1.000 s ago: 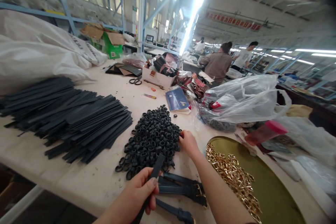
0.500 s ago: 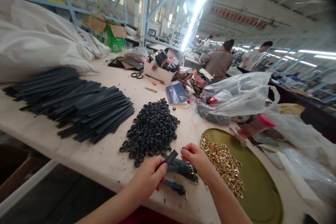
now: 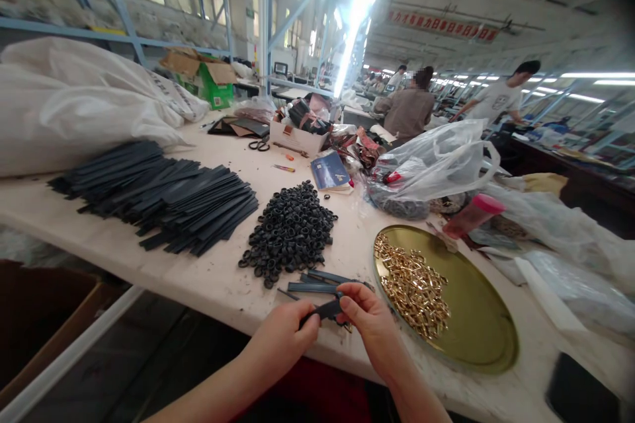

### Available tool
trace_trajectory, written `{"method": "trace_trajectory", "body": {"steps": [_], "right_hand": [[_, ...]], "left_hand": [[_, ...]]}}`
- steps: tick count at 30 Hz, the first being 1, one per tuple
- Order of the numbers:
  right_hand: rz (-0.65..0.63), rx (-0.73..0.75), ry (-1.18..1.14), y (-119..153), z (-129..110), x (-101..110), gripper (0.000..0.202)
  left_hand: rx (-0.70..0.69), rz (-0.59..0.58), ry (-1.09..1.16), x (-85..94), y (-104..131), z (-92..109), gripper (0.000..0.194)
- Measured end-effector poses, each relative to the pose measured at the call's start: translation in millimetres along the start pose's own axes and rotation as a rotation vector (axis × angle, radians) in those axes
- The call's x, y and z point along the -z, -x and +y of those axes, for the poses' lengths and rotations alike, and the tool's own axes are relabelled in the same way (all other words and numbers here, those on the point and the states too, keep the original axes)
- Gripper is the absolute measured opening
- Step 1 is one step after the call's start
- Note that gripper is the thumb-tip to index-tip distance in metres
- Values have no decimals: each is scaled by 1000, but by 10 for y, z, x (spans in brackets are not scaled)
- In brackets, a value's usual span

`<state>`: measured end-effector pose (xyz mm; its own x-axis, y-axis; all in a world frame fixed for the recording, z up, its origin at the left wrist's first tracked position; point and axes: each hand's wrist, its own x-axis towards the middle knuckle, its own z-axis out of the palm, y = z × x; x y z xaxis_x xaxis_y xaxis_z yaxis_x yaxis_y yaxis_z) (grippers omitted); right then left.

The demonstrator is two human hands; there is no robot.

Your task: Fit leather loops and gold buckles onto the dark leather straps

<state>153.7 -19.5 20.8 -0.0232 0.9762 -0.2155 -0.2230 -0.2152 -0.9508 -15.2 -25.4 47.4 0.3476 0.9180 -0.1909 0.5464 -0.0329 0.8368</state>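
Note:
My left hand [image 3: 290, 332] is closed on one end of a dark strap [image 3: 325, 310] near the table's front edge. My right hand [image 3: 366, 314] pinches the strap's other end; whether a small loop is between those fingertips is hidden. Several dark straps [image 3: 313, 287] lie just beyond my hands. Behind them is a heap of small black loops [image 3: 290, 231]. Many flat dark strips [image 3: 198, 201] are piled to the left. Gold metal buckles [image 3: 414, 284] cover the left part of a round gold tray [image 3: 479, 317] at the right.
A blue booklet [image 3: 330, 170], scissors [image 3: 258, 145] and a box of scraps [image 3: 297, 137] stand farther back. Clear plastic bags [image 3: 436, 165] and a pink-lidded jar [image 3: 473, 215] are at the right. A white sack [image 3: 84, 106] lies at the left. People are in the background.
My right hand has come down and met the strap held in my left hand. The strap has turned flatter. The view has shifted slightly, and a dark object now shows at the lower right.

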Motion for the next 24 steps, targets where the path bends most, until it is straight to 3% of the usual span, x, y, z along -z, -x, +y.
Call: {"method": "trace_trajectory", "body": {"steps": [8, 14, 20, 22, 24], "right_hand": [[-43, -108, -109, 86, 57, -10, 26], [-78, -87, 61, 78, 99, -13, 25], [-71, -56, 120, 33, 174, -194, 28], [-99, -16, 120, -40, 190, -144, 36], [-80, 64, 277, -178, 133, 46, 40]], "left_hand": [[63, -141, 78, 25, 22, 25, 24], [5, -215, -24, 48, -11, -29, 28], [19, -68, 177, -94, -146, -128, 42], [3, -63, 223, -106, -227, -148, 43], [-13, -75, 238, -88, -314, -169, 35]]}}
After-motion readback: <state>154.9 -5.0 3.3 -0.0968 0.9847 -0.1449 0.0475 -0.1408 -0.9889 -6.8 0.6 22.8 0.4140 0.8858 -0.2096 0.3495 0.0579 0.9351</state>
